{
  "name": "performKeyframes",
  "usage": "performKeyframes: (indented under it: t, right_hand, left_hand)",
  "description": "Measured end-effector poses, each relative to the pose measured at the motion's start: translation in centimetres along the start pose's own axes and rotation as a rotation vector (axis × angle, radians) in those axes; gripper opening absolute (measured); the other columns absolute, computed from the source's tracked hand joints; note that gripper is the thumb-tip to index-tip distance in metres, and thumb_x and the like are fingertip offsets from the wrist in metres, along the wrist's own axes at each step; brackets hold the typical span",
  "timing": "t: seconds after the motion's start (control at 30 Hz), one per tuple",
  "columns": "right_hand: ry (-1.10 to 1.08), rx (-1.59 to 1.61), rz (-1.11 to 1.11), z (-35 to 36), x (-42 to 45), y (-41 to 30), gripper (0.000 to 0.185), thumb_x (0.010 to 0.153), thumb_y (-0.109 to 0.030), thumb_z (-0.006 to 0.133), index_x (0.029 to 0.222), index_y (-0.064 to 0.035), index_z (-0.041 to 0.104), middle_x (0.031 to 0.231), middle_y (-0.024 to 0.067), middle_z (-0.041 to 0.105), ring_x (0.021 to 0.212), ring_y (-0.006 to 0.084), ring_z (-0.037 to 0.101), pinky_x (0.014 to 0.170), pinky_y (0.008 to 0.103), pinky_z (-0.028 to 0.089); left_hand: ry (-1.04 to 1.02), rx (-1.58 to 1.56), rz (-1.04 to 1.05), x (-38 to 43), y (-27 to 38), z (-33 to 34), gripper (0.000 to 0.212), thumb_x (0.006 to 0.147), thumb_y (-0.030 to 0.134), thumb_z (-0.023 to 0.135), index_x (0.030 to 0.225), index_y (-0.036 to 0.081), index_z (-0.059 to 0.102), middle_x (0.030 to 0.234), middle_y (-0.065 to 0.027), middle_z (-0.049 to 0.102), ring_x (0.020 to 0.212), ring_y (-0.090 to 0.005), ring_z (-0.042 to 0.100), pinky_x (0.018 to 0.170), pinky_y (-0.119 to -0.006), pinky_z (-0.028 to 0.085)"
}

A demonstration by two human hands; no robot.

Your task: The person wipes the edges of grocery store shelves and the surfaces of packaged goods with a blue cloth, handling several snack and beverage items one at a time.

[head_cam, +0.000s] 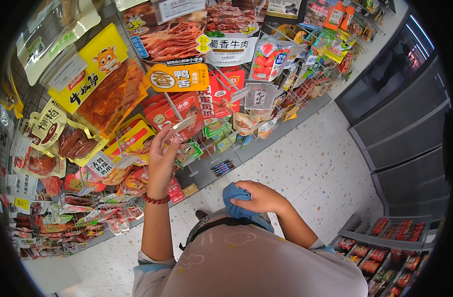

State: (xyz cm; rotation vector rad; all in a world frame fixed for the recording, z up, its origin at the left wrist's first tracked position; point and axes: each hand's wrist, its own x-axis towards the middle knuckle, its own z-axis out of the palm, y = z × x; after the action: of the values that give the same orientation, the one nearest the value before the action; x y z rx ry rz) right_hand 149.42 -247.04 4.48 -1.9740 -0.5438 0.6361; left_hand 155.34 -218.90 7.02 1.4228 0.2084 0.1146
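My left hand (162,152), with a red bead bracelet on the wrist, is raised at a rack of hanging snack packets. Its fingertips are at the clear label holder (184,123) on the end of a metal hook; whether they grip it I cannot tell. Just behind it hang red snack packets (174,107), and a yellow and red packet (132,137) is to its left. My right hand (258,196) is closed around a bunched blue cloth (235,198) in front of my waist.
Packaged snacks hang on hooks along the rack, above a grey base shelf (208,176). Small red boxes (174,190) stand low on it. Speckled floor (300,163) lies to the right, with a dark cabinet (404,148) beyond. A shelf of packaged goods (386,241) stands at the lower right.
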Motion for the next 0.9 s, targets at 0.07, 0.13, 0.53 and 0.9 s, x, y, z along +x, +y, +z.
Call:
performKeyframes:
  t: [0.07, 0.13, 0.53, 0.9]
  right_hand:
    - [0.031, 0.001, -0.032, -0.2, 0.3, 0.2, 0.041, 0.088, -0.031, 0.07, 0.113, -0.0005, 0.058, 0.101, 0.0209, 0.063, 0.092, 0.0349, 0.063, 0.08, 0.0375, 0.05]
    - [0.068, 0.004, -0.059, -0.2, 0.6, 0.2, 0.042, 0.088, -0.03, 0.071, 0.114, 0.0003, 0.058, 0.1, 0.0194, 0.063, 0.09, 0.032, 0.064, 0.079, 0.0359, 0.05]
    - [0.514, 0.089, -0.389, -1.2, 7.4, -6.9, 0.043, 0.087, -0.033, 0.07, 0.113, -0.0009, 0.057, 0.101, 0.0193, 0.062, 0.091, 0.038, 0.063, 0.075, 0.0413, 0.052]
    - [0.66, -0.262, -0.261, -1.2, 12.6, -8.5, 0.036, 0.082, -0.031, 0.069, 0.109, -0.0085, 0.057, 0.093, 0.0141, 0.061, 0.085, 0.037, 0.064, 0.069, 0.0455, 0.053]
  left_hand:
    - [0.001, 0.019, 0.03, 0.4, 0.0, 1.4, 0.041, 0.099, 0.022, 0.06, 0.132, 0.0, 0.05, 0.118, -0.0084, 0.063, 0.093, -0.0108, 0.064, 0.075, -0.024, 0.05]
    - [-0.039, 0.053, 0.021, 1.0, -0.5, 1.3, 0.036, 0.099, 0.022, 0.06, 0.126, 0.0, 0.055, 0.11, -0.0067, 0.065, 0.089, -0.0099, 0.064, 0.074, -0.024, 0.05]
    - [-0.032, 0.082, 0.078, -0.7, -0.1, 2.2, 0.025, 0.101, 0.021, 0.055, 0.111, -0.001, 0.062, 0.094, -0.0037, 0.069, 0.079, -0.0061, 0.061, 0.072, -0.023, 0.049]
    - [-0.035, 0.191, 0.118, -0.7, -0.8, 0.8, 0.02, 0.1, 0.011, 0.054, 0.114, 0.0, 0.063, 0.101, -0.0003, 0.066, 0.084, -0.0042, 0.057, 0.074, -0.02, 0.046]
